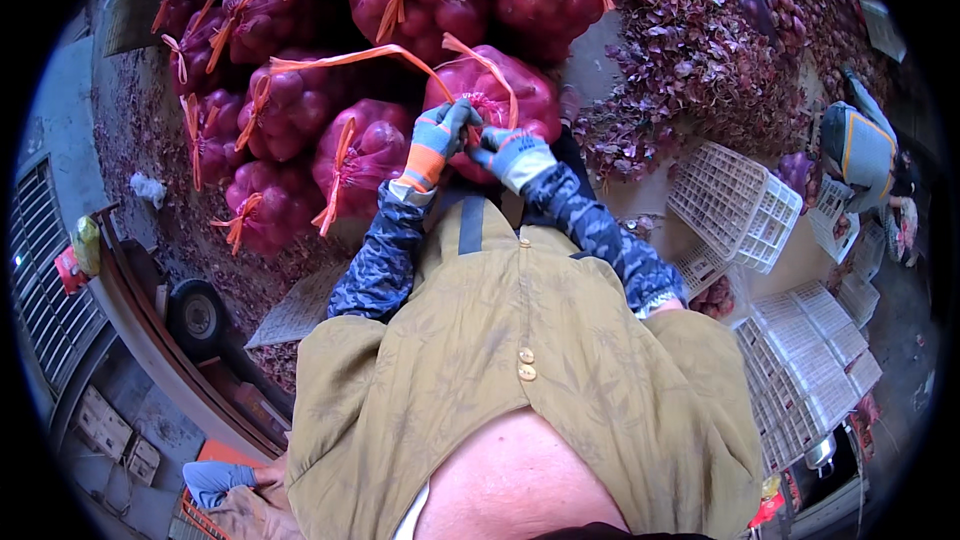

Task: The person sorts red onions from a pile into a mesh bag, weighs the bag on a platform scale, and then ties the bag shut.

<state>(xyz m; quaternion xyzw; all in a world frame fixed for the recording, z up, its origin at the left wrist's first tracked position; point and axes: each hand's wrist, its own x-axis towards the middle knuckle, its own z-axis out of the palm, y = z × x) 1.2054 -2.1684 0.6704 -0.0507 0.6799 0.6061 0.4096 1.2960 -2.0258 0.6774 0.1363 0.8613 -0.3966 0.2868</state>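
Note:
A red mesh bag of red onions (535, 95) stands right in front of me, close to my body. Both hands wear grey work gloves, with camouflage sleeves above them. At the bag's near side my left hand (432, 145) has its fingers closed on an orange plastic tie (355, 57), one long end of which trails away to the left. Just beside it, my right hand (515, 152) pinches the same tie, whose other end loops up over the bag. The two hands nearly touch. Between the fingers, the crossing of the tie is partly hidden.
Several tied mesh bags of onions (362, 155) crowd to the left and ahead. Loose onion skins (670, 50) cover the floor at the far right. White plastic crates (730, 200) stand to my right. Another person (860, 155) is at the far right, and part of one (235, 485) shows lower left.

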